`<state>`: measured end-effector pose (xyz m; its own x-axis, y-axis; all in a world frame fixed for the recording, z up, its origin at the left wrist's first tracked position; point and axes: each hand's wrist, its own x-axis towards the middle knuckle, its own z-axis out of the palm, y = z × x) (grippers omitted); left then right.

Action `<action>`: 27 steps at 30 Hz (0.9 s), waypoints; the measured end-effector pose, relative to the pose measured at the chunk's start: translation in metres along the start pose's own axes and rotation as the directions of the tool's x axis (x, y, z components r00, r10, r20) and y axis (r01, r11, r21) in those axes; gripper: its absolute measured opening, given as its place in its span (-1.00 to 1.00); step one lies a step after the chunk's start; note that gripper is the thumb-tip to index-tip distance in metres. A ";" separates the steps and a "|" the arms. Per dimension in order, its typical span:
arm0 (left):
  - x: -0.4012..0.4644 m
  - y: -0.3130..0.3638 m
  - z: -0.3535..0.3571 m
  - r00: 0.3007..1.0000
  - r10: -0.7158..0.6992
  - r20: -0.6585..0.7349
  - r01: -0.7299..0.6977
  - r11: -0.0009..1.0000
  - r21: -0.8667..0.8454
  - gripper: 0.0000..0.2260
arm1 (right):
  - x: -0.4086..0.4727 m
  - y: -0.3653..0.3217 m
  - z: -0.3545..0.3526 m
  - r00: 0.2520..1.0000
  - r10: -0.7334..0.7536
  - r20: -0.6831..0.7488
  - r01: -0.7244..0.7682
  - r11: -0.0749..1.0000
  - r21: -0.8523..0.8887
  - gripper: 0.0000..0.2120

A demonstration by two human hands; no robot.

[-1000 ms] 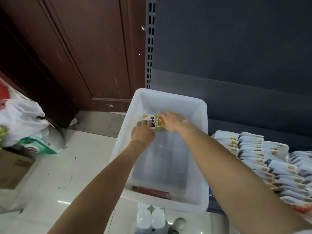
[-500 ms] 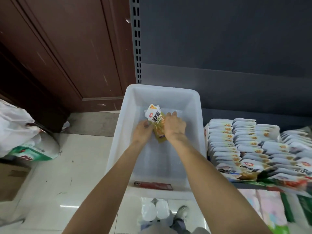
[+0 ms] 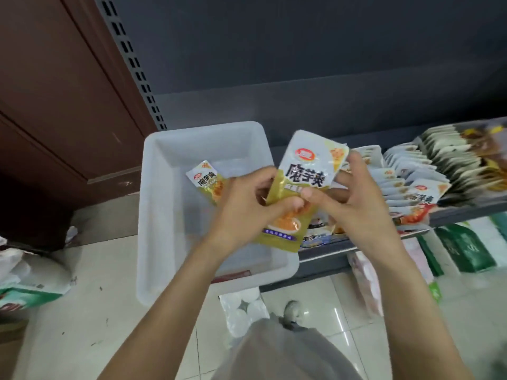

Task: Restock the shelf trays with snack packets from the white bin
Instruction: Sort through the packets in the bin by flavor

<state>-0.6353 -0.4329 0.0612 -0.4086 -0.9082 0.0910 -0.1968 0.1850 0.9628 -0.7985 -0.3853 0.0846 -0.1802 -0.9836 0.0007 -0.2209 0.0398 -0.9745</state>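
Half a second back both packets were low inside the bin; now I have lifted them clear, up over its right rim and toward the shelf. The big snack packet (image 3: 304,185) stands nearly upright between my hands, its lower half wrapped by the curled fingers of my left hand (image 3: 247,212), with my right hand (image 3: 356,204) pinching its middle by the thumb and spreading fingers behind its top corner. A second packet (image 3: 207,181) pokes out to the left, behind my left hand's knuckles; I think that hand holds it too, though the grip on it is hidden. So I judge the step to be the carry from bin to tray, with sorting the two packets apart still to do. Next I must pass one packet cleanly to the right hand and slot it upright into the rows of shelved packets (image 3: 411,182), which already look tightly filled, so finding a gap is the difficulty. The white bin (image 3: 153,215) sits on the shelf's left end and looks almost empty, save a dark red strip (image 3: 233,277) at its near wall. Below the shelf edge (image 3: 326,256) stand green boxes (image 3: 463,248), and a pack of white rolls (image 3: 244,308) lies on the floor by my shoe (image 3: 292,314).
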 end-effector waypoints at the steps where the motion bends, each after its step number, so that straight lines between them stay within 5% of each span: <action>1: 0.003 0.003 0.014 0.998 0.061 0.033 -0.065 0.991 0.117 -0.85 | -0.006 -0.001 -0.018 1.000 -0.010 -0.026 0.009 1.000 -0.024 -0.37; 4: 0.010 0.010 0.057 0.964 0.222 0.147 -0.262 0.892 0.368 -0.77 | -0.022 0.003 -0.067 0.995 -0.055 -0.083 0.047 0.994 -0.097 -0.39; 8: 0.016 0.018 0.105 0.902 0.351 0.253 -0.428 0.807 0.407 -0.80 | -0.036 0.018 -0.114 0.977 -0.146 -0.159 0.126 0.984 -0.129 -0.63; 11: 0.036 0.013 0.117 0.946 0.274 0.174 -0.318 0.890 0.326 -0.80 | -0.037 0.031 -0.143 0.957 -0.197 -0.215 0.153 0.966 -0.207 -0.81; 13: 0.055 0.002 0.114 0.968 0.180 0.177 -0.240 0.874 0.422 -0.81 | -0.035 0.043 -0.156 0.959 -0.192 -0.210 0.166 0.976 -0.138 -0.80; 17: 0.085 -0.015 0.109 0.911 0.010 0.412 -0.344 0.567 0.748 -0.77 | -0.021 0.081 -0.162 0.980 -0.181 -0.079 0.173 0.980 -0.097 -0.82; 21: 0.098 -0.017 0.112 0.892 -0.019 0.452 -0.384 0.497 0.778 -0.88 | -0.011 0.109 -0.153 0.976 -0.205 0.069 0.211 0.973 -0.098 -0.85; 27: 0.101 -0.026 0.115 0.910 0.030 0.414 -0.378 0.467 0.799 -0.92 | 0.013 0.112 -0.145 0.927 -0.269 0.262 0.362 0.825 -0.434 -0.94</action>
<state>-0.7741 -0.4858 0.0158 -0.7462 -0.6657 0.0063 -0.6496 0.7302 0.2116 -0.9645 -0.3686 0.0080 0.1433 -0.9685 0.2036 -0.6639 -0.2466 -0.7060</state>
